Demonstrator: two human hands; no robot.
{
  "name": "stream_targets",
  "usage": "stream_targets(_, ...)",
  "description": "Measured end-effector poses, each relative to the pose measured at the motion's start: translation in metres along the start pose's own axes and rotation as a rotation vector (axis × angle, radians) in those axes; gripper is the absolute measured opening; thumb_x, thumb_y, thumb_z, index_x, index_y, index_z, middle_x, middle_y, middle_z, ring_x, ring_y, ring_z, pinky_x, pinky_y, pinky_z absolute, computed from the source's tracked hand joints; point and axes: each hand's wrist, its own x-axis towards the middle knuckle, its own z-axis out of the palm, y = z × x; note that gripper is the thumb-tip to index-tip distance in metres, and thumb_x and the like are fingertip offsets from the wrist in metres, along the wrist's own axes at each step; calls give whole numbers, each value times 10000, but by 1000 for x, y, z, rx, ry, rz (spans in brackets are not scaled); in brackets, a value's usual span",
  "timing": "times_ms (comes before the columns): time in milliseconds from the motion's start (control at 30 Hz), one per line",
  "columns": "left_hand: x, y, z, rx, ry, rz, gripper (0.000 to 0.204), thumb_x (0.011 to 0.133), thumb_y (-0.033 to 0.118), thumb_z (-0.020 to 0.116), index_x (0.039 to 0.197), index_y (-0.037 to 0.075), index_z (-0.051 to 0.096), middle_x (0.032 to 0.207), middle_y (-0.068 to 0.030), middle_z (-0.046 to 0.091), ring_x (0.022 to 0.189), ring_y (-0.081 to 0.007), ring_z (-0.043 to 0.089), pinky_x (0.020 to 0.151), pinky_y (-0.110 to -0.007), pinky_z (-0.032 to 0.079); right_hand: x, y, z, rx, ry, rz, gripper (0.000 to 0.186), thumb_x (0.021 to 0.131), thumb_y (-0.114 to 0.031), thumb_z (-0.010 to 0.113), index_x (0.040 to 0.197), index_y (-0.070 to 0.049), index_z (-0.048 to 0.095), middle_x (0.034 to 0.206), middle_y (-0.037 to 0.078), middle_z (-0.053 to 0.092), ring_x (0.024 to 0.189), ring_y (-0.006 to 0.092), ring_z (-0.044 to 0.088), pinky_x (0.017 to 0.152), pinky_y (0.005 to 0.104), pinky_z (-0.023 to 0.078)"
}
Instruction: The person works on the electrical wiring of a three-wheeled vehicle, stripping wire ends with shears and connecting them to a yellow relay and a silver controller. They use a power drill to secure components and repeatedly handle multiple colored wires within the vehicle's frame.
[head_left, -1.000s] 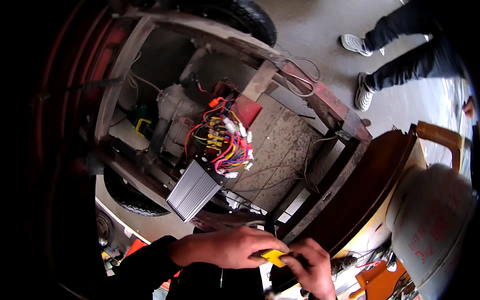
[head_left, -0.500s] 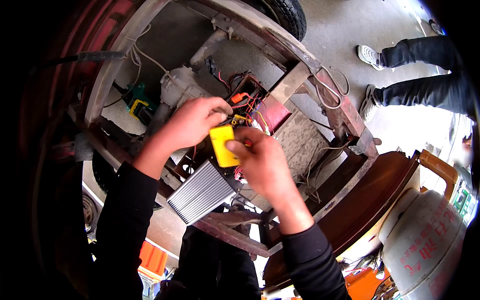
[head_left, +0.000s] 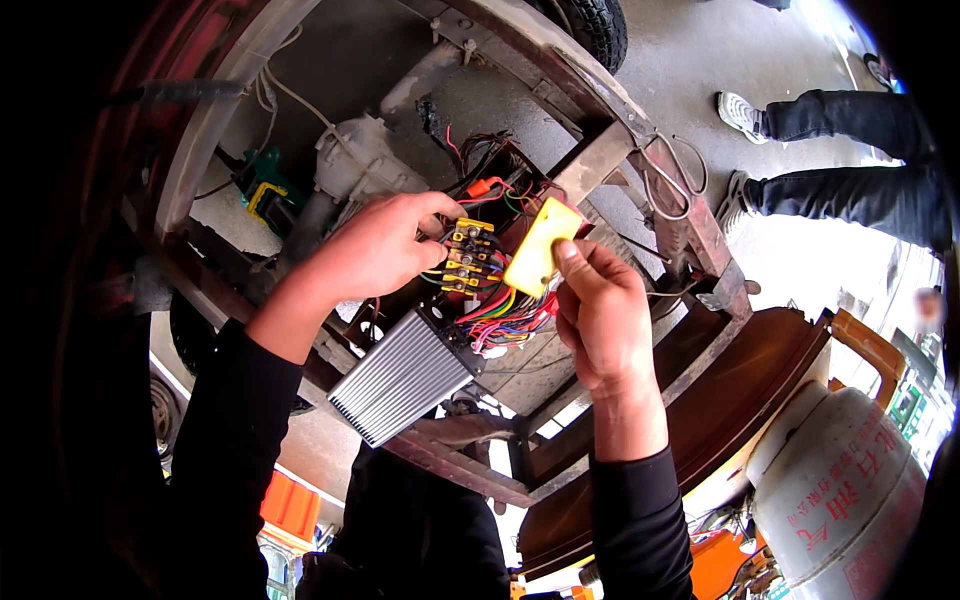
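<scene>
Head view: the right hand point(head_left: 608, 310) is closed in a pinch, thumb on the near face of a flat, rectangular yellow plate point(head_left: 535, 250), which is held tilted just right of a yellow-and-black terminal block with metal screws point(head_left: 468, 258). The left hand point(head_left: 375, 250) is partly curled, thumb and forefinger parted at the block's left edge; whether they grip anything cannot be told. Multicoloured insulated wires point(head_left: 505, 318) bunch below the plate. A silver, finned metal box point(head_left: 402, 380) sits near them, beside the lower beam of a rusty, reddish-brown metal frame point(head_left: 460, 468).
</scene>
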Motion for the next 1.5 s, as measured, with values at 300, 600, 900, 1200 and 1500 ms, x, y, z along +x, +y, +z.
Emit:
stream_targets(300, 5, -9, -2, -265, -135, 7, 470, 911, -89, 462, 1379, -44, 442, 1151, -168, 668, 1078, -181, 635, 928, -284, 491, 5, 25, 46, -697, 215, -286, 212, 899, -201, 683, 919, 9, 709, 894, 224, 684, 823, 371, 671, 775, 424, 508)
stream_targets(600, 8, -17, -6, -336, -187, 111, 454, 906, -50, 486, 1358, -64, 459, 1174, -211, 653, 1077, -183, 619, 929, -295, 483, 4, 48, 43, -760, 246, -543, 193, 887, -176, 706, 921, 13, 718, 949, 167, 661, 833, 307, 654, 766, 390, 507)
stream_targets(900, 0, 0, -1, -317, -139, 10, 490, 877, -65, 557, 1361, -24, 492, 1103, -165, 680, 1035, -173, 637, 889, -302, 509, -1, 56, 51, -975, 359, -488, 202, 921, -246, 660, 950, -46, 674, 1065, 133, 612, 855, 349, 657, 730, 448, 532)
stream_targets(1200, 1, -6, 11, -437, -86, 106, 552, 858, -109, 594, 1391, -6, 497, 1179, -123, 648, 1108, -157, 609, 958, -305, 502, 0, 59, 53, -894, 361, -517, 189, 912, -268, 675, 974, -90, 670, 1061, 140, 608, 832, 348, 664, 707, 451, 532)
stream_targets(1500, 5, 2, 16, -221, -52, 189, 399, 908, -24, 570, 1304, 20, 599, 1272, -85, 638, 1150, -148, 593, 1023, -307, 455, -17, 26, 1, 94, 32, -98, 142, 851, 42, 547, 976, 52, 612, 946, 135, 650, 810, 205, 628, 724, 311, 508)
